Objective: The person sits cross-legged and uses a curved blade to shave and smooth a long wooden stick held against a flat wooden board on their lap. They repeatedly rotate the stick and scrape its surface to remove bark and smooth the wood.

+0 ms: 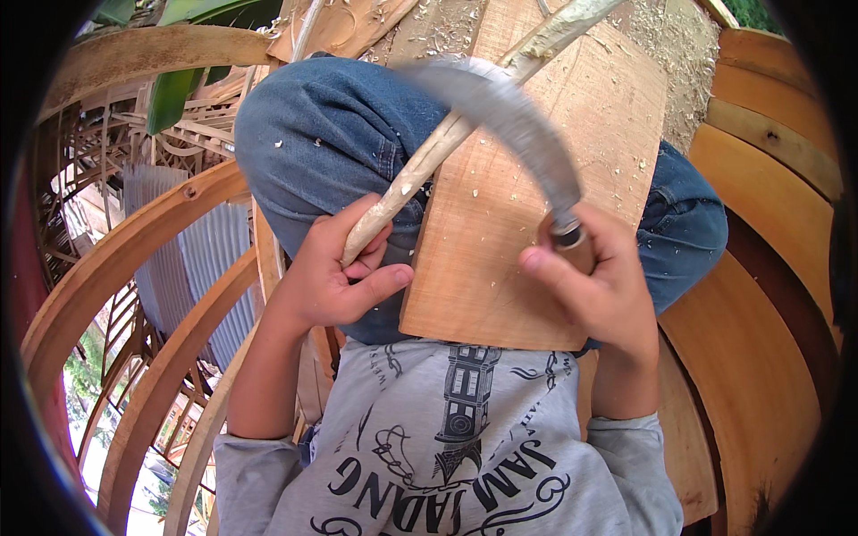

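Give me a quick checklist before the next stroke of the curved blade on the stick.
1. Left hand gripping the stick at its near end: ok.
2. Right hand closed on the blade's handle: ok.
3. Curved blade on the stick: cannot tell, it is blurred by motion.
4. Left fingers away from the blade: ok, they sit well below the edge.
5. Board resting across the lap under the stick: ok.
6. Shavings littering the board: not ok.

The left hand (335,272) grips a pale stick (438,152) across a board (527,223), while the right hand (594,286) holds a curved blade (518,116).
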A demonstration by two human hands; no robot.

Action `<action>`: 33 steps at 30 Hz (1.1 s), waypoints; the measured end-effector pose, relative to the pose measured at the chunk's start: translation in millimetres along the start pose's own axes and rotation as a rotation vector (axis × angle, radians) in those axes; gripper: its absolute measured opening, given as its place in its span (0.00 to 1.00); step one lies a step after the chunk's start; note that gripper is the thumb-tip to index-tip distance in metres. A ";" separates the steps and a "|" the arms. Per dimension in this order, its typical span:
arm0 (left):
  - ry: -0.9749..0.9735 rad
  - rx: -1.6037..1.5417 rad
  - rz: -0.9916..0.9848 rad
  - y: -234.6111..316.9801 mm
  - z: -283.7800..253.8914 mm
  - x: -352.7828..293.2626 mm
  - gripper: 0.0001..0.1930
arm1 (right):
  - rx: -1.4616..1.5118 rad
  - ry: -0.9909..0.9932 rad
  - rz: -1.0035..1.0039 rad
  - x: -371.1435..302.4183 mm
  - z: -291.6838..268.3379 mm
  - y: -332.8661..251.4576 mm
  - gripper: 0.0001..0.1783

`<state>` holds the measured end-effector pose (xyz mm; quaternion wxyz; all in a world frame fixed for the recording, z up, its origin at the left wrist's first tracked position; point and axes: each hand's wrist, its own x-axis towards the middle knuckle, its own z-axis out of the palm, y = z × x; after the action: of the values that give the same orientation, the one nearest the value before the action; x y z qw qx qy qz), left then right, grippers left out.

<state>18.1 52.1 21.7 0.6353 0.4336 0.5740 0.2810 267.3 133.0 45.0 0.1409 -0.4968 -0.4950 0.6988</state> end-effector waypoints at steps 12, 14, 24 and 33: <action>0.079 0.188 0.038 -2.1 8.1 0.1 0.13 | -0.124 -0.137 -0.055 -4.2 0.9 1.6 0.10; 0.078 0.201 0.043 -1.4 8.5 0.0 0.13 | 0.007 -0.075 0.015 -3.4 -6.3 -2.9 0.10; 0.033 0.202 0.009 3.4 5.9 2.3 0.12 | 0.026 -0.054 0.058 -2.7 5.2 -1.1 0.10; 0.008 0.147 -0.009 3.6 2.4 1.2 0.12 | 0.047 0.170 0.038 -6.4 5.2 2.2 0.10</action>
<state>21.1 54.2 24.2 0.6006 0.4756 0.5974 0.2369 266.6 124.7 46.8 0.1808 -0.5602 -0.4554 0.6679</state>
